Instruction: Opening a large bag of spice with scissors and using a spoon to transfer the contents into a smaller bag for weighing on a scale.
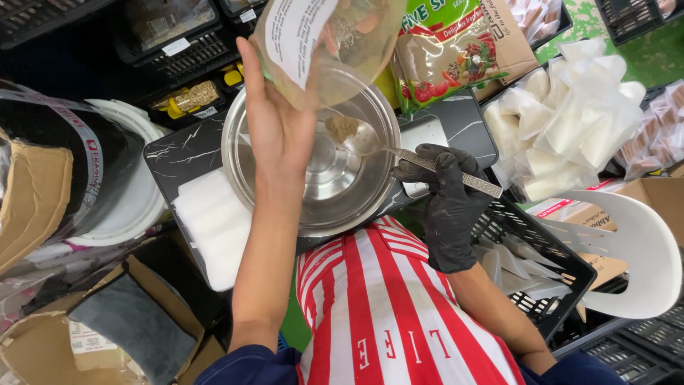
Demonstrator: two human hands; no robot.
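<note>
My bare left hand (278,121) holds up a clear plastic pouch (335,50) with a white label, tilted over a steel bowl (317,207). The pouch holds a greenish-brown mix. My right hand (445,196), in a black glove, grips a metal spoon (399,150) by its patterned handle. The spoon's bowl carries a small heap of brown powder and hovers just under the pouch's mouth, above the steel bowl. The steel bowl stands on a black marble-patterned scale (467,125) and looks empty inside.
A pile of white plastic pouches (570,114) lies at the right, a printed food bag (456,50) behind the bowl. A white chair back (627,242) and a black crate (541,278) sit at the right; cardboard boxes (28,192) and a white bucket (135,199) at the left.
</note>
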